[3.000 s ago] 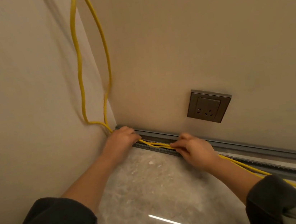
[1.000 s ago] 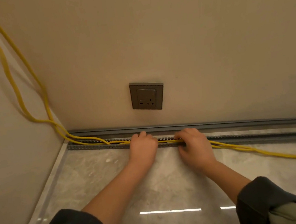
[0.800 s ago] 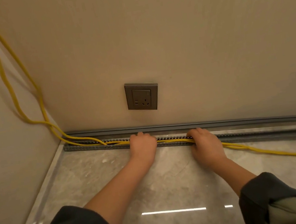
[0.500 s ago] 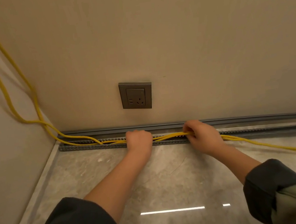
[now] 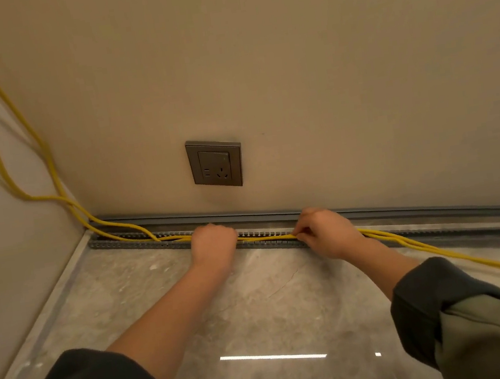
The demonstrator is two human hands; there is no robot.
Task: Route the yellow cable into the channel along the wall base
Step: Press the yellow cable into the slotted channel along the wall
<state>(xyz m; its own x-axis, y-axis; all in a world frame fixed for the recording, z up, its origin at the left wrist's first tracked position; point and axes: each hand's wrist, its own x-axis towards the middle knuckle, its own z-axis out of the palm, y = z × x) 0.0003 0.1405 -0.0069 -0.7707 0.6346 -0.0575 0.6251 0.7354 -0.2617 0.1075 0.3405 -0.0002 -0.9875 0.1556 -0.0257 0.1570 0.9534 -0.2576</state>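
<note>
Yellow cable, two strands side by side, drops down the corner at the left, enters the grey slotted channel at the wall base and runs along it under both hands. The left hand is a closed fist pressing the strands down at the channel, while the right hand pinches them between thumb and fingertips, slightly raised above the slot. Past the right hand the cable leaves the channel and trails loose across the floor to the right. To seat this stretch well, it seems best to keep the left hand as an anchor so the laid part does not spring out, draw the strands taut and flat with the right, then lower them straight between the channel's fingers below the wall socket, avoiding any twist or crossing.
</note>
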